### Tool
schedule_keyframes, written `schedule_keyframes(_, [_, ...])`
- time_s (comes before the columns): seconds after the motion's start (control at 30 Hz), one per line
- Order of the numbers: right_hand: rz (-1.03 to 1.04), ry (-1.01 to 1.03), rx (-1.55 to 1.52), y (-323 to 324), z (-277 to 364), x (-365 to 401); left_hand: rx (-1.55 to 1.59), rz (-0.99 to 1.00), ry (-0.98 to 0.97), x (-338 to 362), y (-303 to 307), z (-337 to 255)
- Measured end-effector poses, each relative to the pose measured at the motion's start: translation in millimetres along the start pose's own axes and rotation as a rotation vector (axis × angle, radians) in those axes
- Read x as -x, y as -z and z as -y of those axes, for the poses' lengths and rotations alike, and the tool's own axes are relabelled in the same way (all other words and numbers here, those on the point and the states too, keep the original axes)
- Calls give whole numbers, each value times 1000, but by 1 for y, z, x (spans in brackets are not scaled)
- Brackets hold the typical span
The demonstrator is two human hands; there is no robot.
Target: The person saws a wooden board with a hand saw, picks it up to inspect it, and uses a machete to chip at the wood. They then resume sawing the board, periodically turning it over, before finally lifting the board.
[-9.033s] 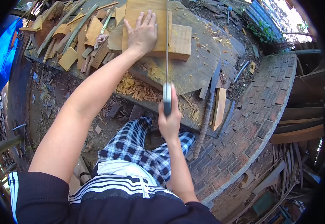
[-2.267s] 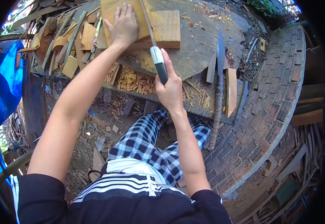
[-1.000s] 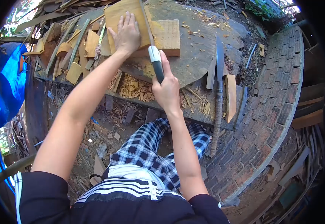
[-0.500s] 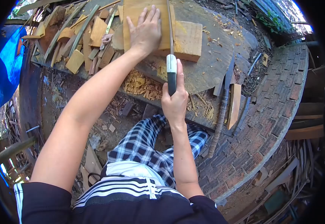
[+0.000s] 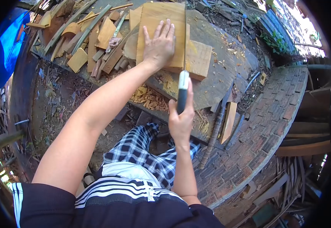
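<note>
The saw (image 5: 183, 80) is seen almost edge-on, so its blade is only a thin dark line and neither the teeth nor the tip can be made out. The lower part of its grip is hidden inside the right hand (image 5: 181, 118), which is closed tightly around it with the thumb laid up along the top. The saw's long axis runs straight away from the person. The handle is nearest the body, white at the front and dark behind, and the blade follows the right edge of the board (image 5: 158, 16). The board is a flat, pale yellow-brown rectangle of smooth sawn wood lying lengthwise the same way as the saw, its far end close to the top of the picture. The left hand (image 5: 159, 46) presses flat on the near half of the board, fingers spread and gripping nothing. A thicker squarish block (image 5: 199, 59) sticks out from under the board on its right. Both lie on a rough grey bench (image 5: 220, 81) flecked with sawdust. Left of the board is a heap of offcuts (image 5: 93, 38), mostly slats and wedges. Curled shavings (image 5: 147, 99) lie just below the board at the bench's near edge. Well to the right of the board a curved brick wall (image 5: 272, 114) bends round, and far to its left a blue tarp (image 5: 2, 45) is cut off by the dark lens rim.
</note>
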State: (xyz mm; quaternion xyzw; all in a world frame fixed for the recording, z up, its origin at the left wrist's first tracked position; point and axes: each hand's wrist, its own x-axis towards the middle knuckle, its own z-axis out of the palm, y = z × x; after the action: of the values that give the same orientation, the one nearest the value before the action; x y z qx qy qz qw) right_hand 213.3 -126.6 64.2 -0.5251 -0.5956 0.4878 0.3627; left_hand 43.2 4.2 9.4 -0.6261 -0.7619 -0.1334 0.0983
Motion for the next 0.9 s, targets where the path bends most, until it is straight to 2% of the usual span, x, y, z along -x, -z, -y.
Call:
schedule_keyframes(0.03, [-42, 119, 95, -7, -15, 3, 6, -1, -5, 2, -1, 2])
schedule_keyframes(0.07, [-24, 121, 90, -11, -33, 5, -4, 1, 10, 1, -1, 3])
schedule_keyframes(0.13, [-19, 50, 15, -12, -58, 12, 49, -1, 6, 1, 1, 2])
schedule_keyframes(0.17, [28, -115, -44, -9, -61, 19, 56, 10, 12, 1, 2, 1])
schedule_keyframes(0.27, [-6, -96, -90, 1, -47, 53, 57, 27, 12, 2, 4, 1])
schedule_keyframes(0.37, [-15, 12, -4, 8, -58, 97, 52, 7, 12, 2, -1, 2])
schedule_keyframes(0.4, [5, -45, -15, 10, -52, 101, 61, 4, 8, 1, 0, 1])
schedule_keyframes(0.47, [26, -22, 3, 10, -50, 85, 43, 20, 13, 2, 2, 1])
schedule_keyframes(0.53, [48, 7, 2, 7, -33, 30, 52, 0, 12, 2, -2, 3])
schedule_keyframes(0.6, [69, -164, -21, -5, -19, -18, 63, -24, -5, 5, -2, 0])
schedule_keyframes(0.67, [23, 5, 9, -8, -33, -14, 35, 24, 24, 1, 3, 2])
schedule_keyframes(0.7, [148, -234, -68, 4, -16, -11, 10, 9, -1, 2, 0, 3])
schedule_keyframes(0.73, [135, -233, -73, 1, -19, 0, 12, 6, -15, 5, 2, 2])
schedule_keyframes(0.8, [-23, 53, -34, -17, -31, 6, -10, 53, -27, 7, 8, 2])
schedule_keyframes(0.9, [-48, 5, -42, -23, -33, 2, 6, 49, 0, 8, 10, 0])
